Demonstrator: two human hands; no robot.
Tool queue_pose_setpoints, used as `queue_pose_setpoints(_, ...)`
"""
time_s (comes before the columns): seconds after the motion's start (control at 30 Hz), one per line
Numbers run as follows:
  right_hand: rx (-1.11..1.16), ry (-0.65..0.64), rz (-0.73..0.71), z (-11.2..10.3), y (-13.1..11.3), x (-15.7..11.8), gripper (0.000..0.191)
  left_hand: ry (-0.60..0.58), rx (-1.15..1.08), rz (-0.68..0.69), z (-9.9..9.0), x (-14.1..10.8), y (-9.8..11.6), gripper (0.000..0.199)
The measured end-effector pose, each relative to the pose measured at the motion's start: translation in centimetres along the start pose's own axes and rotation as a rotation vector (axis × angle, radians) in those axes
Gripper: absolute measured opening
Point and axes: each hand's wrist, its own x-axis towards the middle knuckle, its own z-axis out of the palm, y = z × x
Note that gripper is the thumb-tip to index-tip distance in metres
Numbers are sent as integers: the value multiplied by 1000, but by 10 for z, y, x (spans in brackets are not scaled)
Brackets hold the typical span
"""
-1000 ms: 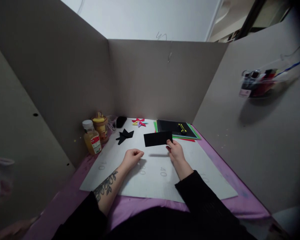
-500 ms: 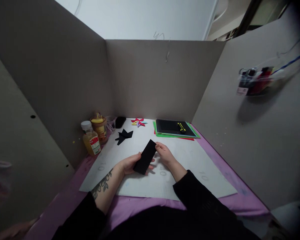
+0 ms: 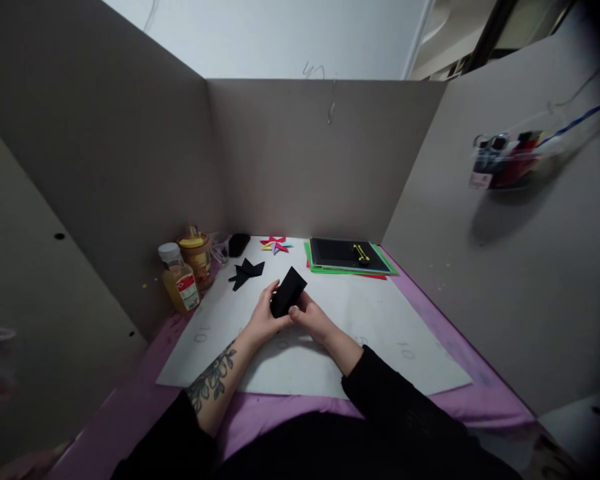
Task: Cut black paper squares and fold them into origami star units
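A folded piece of black paper (image 3: pixel 289 292) is held tilted over the white sheet (image 3: pixel 360 313). My left hand (image 3: pixel 265 317) grips its left side and lower end, fingers curled round the edge. My right hand (image 3: pixel 313 317) holds the lower right side, the thumb on the paper's face and the fingers behind it, partly hidden. Beyond my left hand a folded black paper shape with pointed ends (image 3: pixel 247 272) lies on the sheet. Farther back rests a multicoloured folded paper star (image 3: pixel 276 245).
A stack of coloured paper (image 3: pixel 330 255) with a yellow and black cutter (image 3: pixel 361 255) on it lies at the back right. A glue bottle (image 3: pixel 180 280), a jar (image 3: pixel 197 257) and a dark object (image 3: pixel 239 244) stand left. A clear holder (image 3: pixel 510 163) hangs on the right panel.
The black paper has moved up and slightly left and now shows a fold along its length. My right hand has shifted from its upper corner to its lower right side.
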Motion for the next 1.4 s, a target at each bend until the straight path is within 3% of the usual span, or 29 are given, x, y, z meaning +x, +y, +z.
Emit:
queue_pose_setpoints(0.17, -19, 96, 42, -1, 1, -1, 42, 22, -9, 4, -1, 1, -3, 97)
queue_pose_setpoints(0.3, -40, 175, 64, -8, 3, 1, 29, 66, -358, -109, -2, 2, 0, 71)
queue_pose_setpoints(0.43, -80, 226, 71, -14, 7, 3, 24, 37, -730, -284, -7, 3, 8, 53)
queue_pose_setpoints(0.5, -75, 242, 55, -17, 8, 2, 31, 38, -833, -374, -11, 3, 11, 49)
queue_pose_setpoints(0.57, -84, 289, 57, -20, 8, 1, 50, 67, -898, -462, -14, 4, 12, 42)
queue_pose_setpoints(0.63, -158, 341, 56, -22, 6, -1, 70, 100, -931, -538, -16, 6, 11, 36)
queue_pose_setpoints(0.7, -281, 363, 23, -25, 4, -2, 76, 119, -949, -588, -18, 7, 10, 34)
queue_pose_setpoints(0.87, -539, 224, -124, -34, 2, -2, 43, 151, -968, -628, -20, 9, 9, 37)
queue_pose_setpoints(1.07, -719, 113, -178, -44, 3, -1, 51, 174, -958, -622, -23, 11, 8, 35)
queue_pose_setpoints(1.3, -1308, 1, -402, -39, -13, -4, 45, 1, -792, -415, -29, 9, -1, 56)
queue_pose_setpoints(1.4, -1477, -214, -483, -36, -17, -3, 40, -45, -580, -327, -30, 11, -6, 70)
